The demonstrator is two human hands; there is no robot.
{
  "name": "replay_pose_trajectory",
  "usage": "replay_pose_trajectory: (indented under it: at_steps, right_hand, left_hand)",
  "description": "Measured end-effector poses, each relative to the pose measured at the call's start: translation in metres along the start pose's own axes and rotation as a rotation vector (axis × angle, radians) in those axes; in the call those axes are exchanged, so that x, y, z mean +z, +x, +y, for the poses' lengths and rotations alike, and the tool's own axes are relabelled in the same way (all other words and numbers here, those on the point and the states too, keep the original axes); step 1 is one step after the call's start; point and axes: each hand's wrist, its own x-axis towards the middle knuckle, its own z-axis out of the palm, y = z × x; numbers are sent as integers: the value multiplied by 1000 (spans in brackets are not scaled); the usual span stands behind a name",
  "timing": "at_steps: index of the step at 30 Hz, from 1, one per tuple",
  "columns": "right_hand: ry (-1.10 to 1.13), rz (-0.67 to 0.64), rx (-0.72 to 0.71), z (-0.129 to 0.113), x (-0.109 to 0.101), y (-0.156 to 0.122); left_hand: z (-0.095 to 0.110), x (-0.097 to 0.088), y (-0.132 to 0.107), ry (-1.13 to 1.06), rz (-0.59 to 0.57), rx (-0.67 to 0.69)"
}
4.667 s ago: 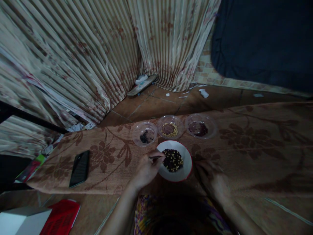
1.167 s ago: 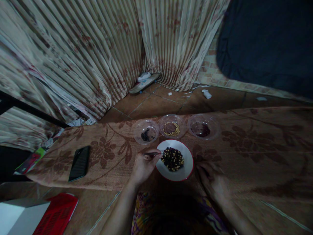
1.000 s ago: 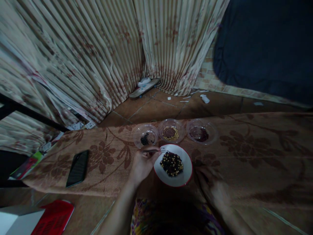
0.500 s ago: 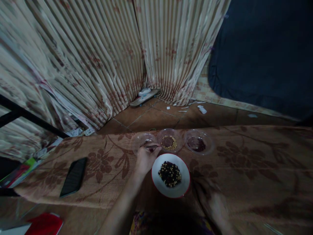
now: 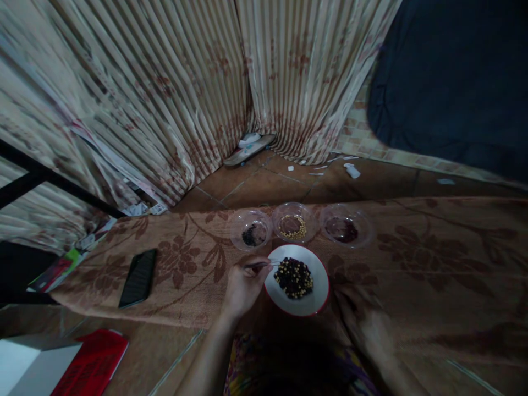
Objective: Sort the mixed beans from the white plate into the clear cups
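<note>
A white plate with a red rim point(image 5: 317, 300) lies on a brown flowered mat point(image 5: 433, 258) and carries a heap of mixed dark and yellow beans point(image 5: 293, 278). My left hand point(image 5: 243, 286) pinches thin metal tweezers point(image 5: 262, 264), whose tips reach the plate's left edge. Behind the plate stand three clear cups: the left cup point(image 5: 251, 231) with black beans, the middle cup point(image 5: 293, 223) with yellow beans, the right cup point(image 5: 345, 226) with dark red beans. My right hand point(image 5: 363, 316) rests dim and flat on the mat, right of the plate.
A black phone point(image 5: 138, 278) lies on the mat to the left. A red book point(image 5: 93, 366) and a white box point(image 5: 25, 368) sit at the lower left. Striped curtains point(image 5: 165, 93) hang behind; a sandal point(image 5: 247, 151) and scraps lie on the tiled floor.
Half a second ago my left hand held the tweezers over the left cup of black beans. It has come back to the left edge of the white plate. The view shifted slightly.
</note>
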Motion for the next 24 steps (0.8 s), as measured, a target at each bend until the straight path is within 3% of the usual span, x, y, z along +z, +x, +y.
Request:
replay_pose_trajectory:
  at_steps: [24]
  right_hand:
    - [-18, 11, -18, -1, 0, 0]
  left_hand:
    - [-18, 2, 0, 121, -44, 69]
